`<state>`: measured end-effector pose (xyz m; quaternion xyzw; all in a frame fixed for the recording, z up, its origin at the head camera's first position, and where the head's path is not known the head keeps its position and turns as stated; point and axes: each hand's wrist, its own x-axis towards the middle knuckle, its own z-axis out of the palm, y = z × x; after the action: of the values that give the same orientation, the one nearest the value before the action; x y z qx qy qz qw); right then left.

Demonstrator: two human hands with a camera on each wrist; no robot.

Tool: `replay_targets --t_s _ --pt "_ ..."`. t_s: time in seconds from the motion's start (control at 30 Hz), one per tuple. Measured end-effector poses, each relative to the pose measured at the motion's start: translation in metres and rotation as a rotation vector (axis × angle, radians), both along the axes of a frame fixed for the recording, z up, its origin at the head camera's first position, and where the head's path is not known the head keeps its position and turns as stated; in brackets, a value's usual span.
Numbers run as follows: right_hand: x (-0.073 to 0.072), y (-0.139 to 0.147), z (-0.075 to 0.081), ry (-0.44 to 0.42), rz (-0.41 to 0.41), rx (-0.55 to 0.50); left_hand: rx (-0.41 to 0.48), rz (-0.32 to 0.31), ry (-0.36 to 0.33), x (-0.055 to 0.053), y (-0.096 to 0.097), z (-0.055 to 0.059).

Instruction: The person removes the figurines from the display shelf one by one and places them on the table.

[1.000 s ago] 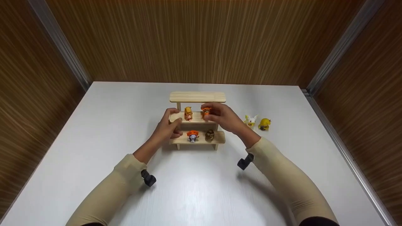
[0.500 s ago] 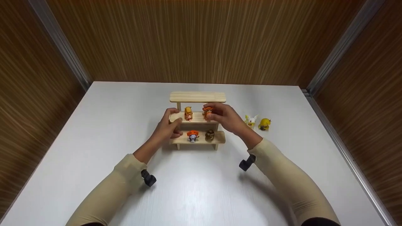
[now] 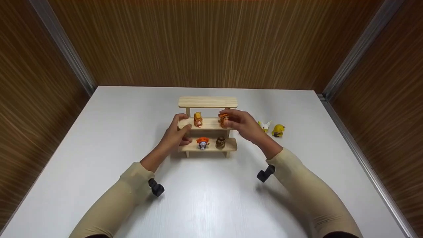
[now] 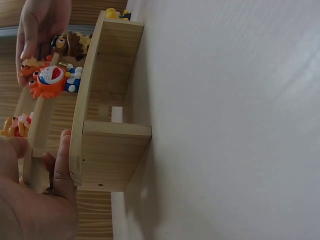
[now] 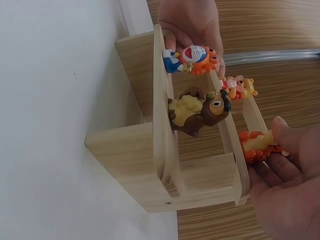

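Note:
A three-tier wooden display shelf [image 3: 208,101] stands on the white table. My left hand [image 3: 174,135] grips its left end at the middle tier, thumb on top. At the right end of that tier, my right hand [image 3: 244,125] holds an orange tiger figurine [image 5: 254,146] between thumb and fingers; its feet are at the board. A yellow bear figurine [image 3: 198,119] with a small pink one in front sits left on the same tier. Below, on the lowest tier, are a blue-and-white cat figurine in an orange crab hat [image 3: 202,143] and a brown owl figurine [image 5: 195,111].
To the right of the shelf, a white-and-yellow figurine with pointed ears [image 3: 264,126] and a yellow duck-like figurine [image 3: 278,131] stand on the table [image 3: 211,198]. Wood-grain panels [image 3: 211,43] enclose the table at the back and sides.
My right hand has shifted the tiger figurine rightward along the middle tier, to near its right end. The left hand and the shelf have stayed in place.

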<state>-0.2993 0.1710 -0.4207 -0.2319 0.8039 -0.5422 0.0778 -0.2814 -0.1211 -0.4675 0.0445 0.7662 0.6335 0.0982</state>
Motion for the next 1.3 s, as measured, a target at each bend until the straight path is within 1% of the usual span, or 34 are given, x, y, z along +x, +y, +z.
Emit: replay_targets --t_s 0.23,0.43,0.67,0.87,1.1,1.3 --pt "0.003 0.009 0.001 -0.012 -0.025 0.007 -0.028 0.02 0.022 -0.002 0.001 -0.003" --pt "0.007 0.021 -0.001 0.022 -0.042 0.014 -0.034 0.028 0.026 -0.002 0.002 -0.003" --pt "0.011 0.037 -0.006 0.024 -0.05 -0.029 -0.027 0.03 0.019 -0.001 0.001 -0.002" --pt "0.014 0.048 -0.008 0.023 -0.077 -0.041 -0.021 0.025 0.011 -0.001 0.0 -0.002" --pt "0.016 0.059 -0.016 0.022 -0.088 -0.054 -0.029 0.031 0.005 -0.002 0.001 -0.001" --pt "0.019 0.068 -0.024 0.0 -0.096 -0.066 -0.02 0.029 0.002 -0.002 0.003 -0.003"
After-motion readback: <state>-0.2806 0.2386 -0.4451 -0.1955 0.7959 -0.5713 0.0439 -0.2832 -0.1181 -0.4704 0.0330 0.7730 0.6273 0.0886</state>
